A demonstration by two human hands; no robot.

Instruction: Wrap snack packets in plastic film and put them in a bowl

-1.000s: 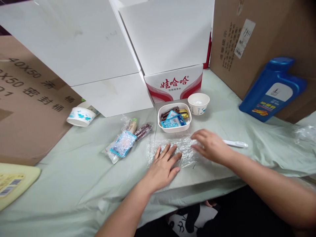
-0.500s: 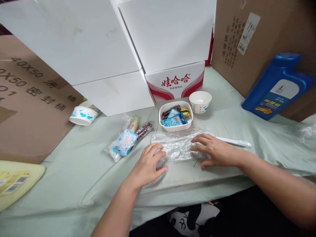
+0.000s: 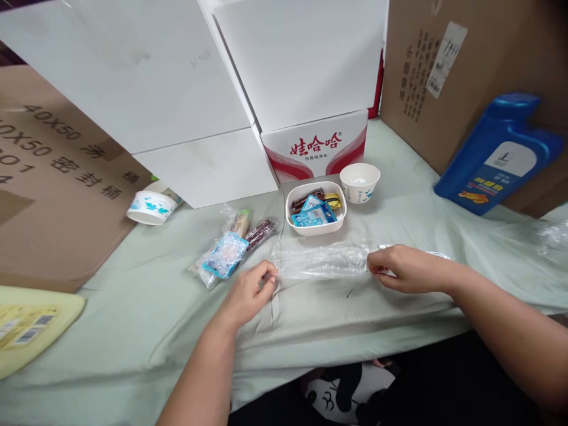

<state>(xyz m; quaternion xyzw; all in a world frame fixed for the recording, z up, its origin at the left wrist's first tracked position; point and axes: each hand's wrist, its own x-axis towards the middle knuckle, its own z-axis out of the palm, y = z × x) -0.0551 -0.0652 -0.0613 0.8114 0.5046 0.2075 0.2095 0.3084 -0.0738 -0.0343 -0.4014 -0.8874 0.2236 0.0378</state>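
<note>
A clear crinkled plastic sheet (image 3: 322, 262) lies stretched sideways on the pale green cloth, in front of me. My left hand (image 3: 248, 291) pinches its left end with the fingers curled shut. My right hand (image 3: 402, 269) pinches its right end, also closed. Just behind the sheet stands a white dish (image 3: 316, 228) holding small snack packets. A white thin pen-like tool (image 3: 437, 255) lies partly hidden behind my right hand.
A small paper bowl (image 3: 359, 181) stands right of the dish, another paper bowl (image 3: 149, 208) at the left. Wrapped snack packets (image 3: 231, 248) lie left of the sheet. White cartons (image 3: 310, 136), brown cardboard boxes (image 3: 421, 77) and a blue jug (image 3: 497, 157) line the back. The table edge is near me.
Both hands went from lying flat on the crumpled plastic to pinching its two ends. The plastic is now drawn out into a narrower, smoother strip.
</note>
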